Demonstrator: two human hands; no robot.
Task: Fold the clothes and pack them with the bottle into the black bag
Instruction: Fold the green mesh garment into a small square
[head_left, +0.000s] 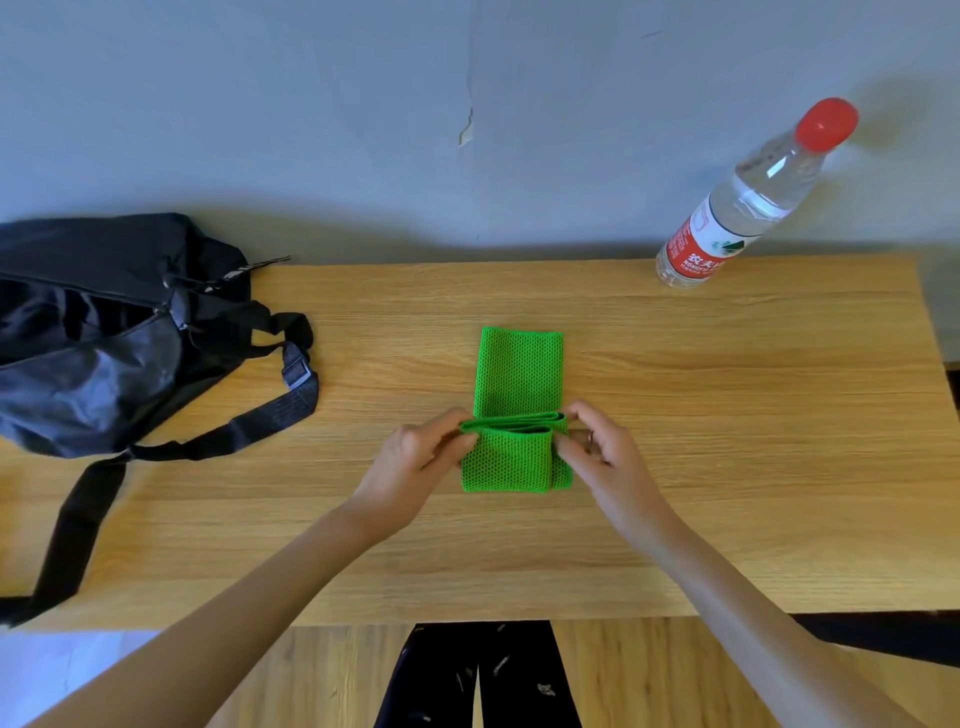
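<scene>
left hand (415, 457) pinches green cloth (514, 415) left edge | right hand (602, 452) pinches right edge

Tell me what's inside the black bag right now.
The black bag lies on the table's left side, its zipper partly open. Only dark lining shows; the interior is otherwise hidden. The green mesh cloth and water bottle are outside it.

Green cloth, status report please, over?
Both hands, left hand, right hand, pinch green mesh cloth mid-fold. Bottle, black bag waiting. Nothing in the way.
</scene>
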